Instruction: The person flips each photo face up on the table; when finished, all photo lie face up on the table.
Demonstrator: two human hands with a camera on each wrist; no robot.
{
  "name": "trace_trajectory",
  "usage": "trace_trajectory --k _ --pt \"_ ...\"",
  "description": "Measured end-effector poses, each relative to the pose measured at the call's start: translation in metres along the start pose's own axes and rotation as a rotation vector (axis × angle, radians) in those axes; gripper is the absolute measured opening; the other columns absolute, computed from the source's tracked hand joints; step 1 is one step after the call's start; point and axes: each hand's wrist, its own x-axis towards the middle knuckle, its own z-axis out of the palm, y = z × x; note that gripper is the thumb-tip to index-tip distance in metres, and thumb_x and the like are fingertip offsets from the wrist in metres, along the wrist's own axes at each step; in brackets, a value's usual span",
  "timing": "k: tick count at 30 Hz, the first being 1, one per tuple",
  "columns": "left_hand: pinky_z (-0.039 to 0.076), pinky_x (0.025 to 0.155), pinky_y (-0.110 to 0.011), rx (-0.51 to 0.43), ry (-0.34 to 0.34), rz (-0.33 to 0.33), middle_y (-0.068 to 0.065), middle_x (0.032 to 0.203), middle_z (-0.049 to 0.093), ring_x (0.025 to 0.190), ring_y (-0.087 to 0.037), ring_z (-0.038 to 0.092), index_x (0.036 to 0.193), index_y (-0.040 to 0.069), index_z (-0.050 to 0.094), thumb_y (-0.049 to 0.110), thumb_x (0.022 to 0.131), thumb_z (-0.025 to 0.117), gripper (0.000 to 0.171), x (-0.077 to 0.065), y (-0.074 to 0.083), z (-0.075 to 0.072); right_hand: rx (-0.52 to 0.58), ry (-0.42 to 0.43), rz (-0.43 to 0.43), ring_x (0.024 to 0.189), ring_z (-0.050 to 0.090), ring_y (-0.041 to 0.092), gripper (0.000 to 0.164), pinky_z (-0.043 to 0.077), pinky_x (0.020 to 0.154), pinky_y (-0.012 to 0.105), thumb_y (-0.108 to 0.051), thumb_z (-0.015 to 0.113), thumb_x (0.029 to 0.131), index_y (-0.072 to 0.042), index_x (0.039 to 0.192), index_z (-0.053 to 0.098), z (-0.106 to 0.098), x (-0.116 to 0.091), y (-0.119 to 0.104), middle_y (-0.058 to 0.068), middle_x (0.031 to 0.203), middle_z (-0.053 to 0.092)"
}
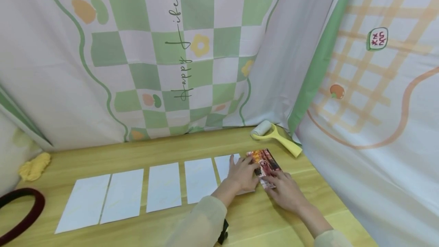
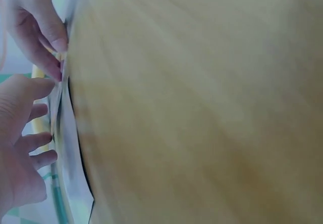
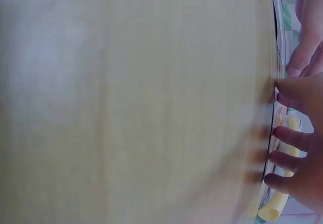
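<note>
A colourful printed picture card (image 1: 265,160), orange, red and dark, lies on the wooden table at the right end of a row of white sheets. My left hand (image 1: 242,174) rests across the last white sheet (image 1: 223,164), its fingertips reaching the card's left edge. Spread over the card's lower right part, the fingers of my right hand (image 1: 286,191) press it down. Seen low from the left wrist, my left hand (image 2: 22,148) has loosely extended fingers. In the right wrist view, the fingertips of my right hand (image 3: 303,143) touch down along the card's edge.
Several more white sheets (image 1: 164,188) run leftward. A yellow-handled roller (image 1: 282,142) lies behind the card near the curtain. At far left are a yellow cloth-like bundle (image 1: 35,167) and a dark red ring (image 1: 38,205). Patterned curtains (image 1: 199,68) hang behind and right.
</note>
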Motion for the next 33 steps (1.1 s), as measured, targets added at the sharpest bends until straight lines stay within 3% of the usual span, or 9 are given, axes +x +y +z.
trace_trajectory --k 8,16,22,27,33 --pt "0.019 0.130 -0.064 -0.045 0.012 0.015 0.007 0.168 0.039 0.151 -0.022 0.045 0.151 0.039 0.051 0.044 0.099 0.062 0.053 -0.003 -0.011 -0.006 -0.006 -0.014 0.023 0.114 0.063 0.050 0.036 0.052 0.099 0.067 -0.017 0.077 0.088 -0.009 0.123 0.075 0.001 0.002 -0.001 0.027 0.131 0.067" --pt "0.022 0.129 -0.064 -0.069 -0.023 -0.031 -0.003 0.166 0.043 0.153 -0.025 0.043 0.152 0.025 0.052 0.042 0.099 0.065 0.058 -0.008 -0.036 -0.020 0.000 0.018 0.073 0.113 0.064 0.051 0.039 0.052 0.097 0.069 -0.014 0.073 0.090 -0.003 0.127 0.071 -0.002 0.004 -0.007 0.030 0.129 0.066" --pt "0.018 0.130 -0.065 -0.112 -0.091 -0.062 -0.004 0.168 0.039 0.156 -0.027 0.038 0.155 0.021 0.047 0.040 0.096 0.069 0.066 -0.013 -0.057 -0.031 0.044 0.063 0.112 0.111 0.066 0.051 0.043 0.053 0.098 0.067 -0.010 0.072 0.087 0.005 0.127 0.067 -0.004 0.009 -0.028 0.032 0.121 0.069" --pt "0.014 0.131 -0.065 -0.122 -0.163 -0.081 -0.004 0.170 0.036 0.159 -0.027 0.033 0.157 0.020 0.045 0.042 0.091 0.075 0.075 -0.019 -0.072 -0.038 0.069 -0.006 0.176 0.115 0.065 0.052 0.051 0.052 0.101 0.066 -0.017 0.075 0.088 0.006 0.133 0.062 -0.004 0.013 -0.049 0.028 0.123 0.071" --pt "0.014 0.132 -0.064 -0.103 -0.188 -0.099 -0.005 0.170 0.036 0.159 -0.026 0.032 0.155 0.021 0.047 0.046 0.090 0.077 0.076 -0.026 -0.084 -0.041 0.010 -0.024 0.202 0.106 0.068 0.051 0.062 0.055 0.094 0.065 -0.027 0.081 0.085 0.006 0.133 0.060 0.004 0.015 -0.062 0.027 0.112 0.075"
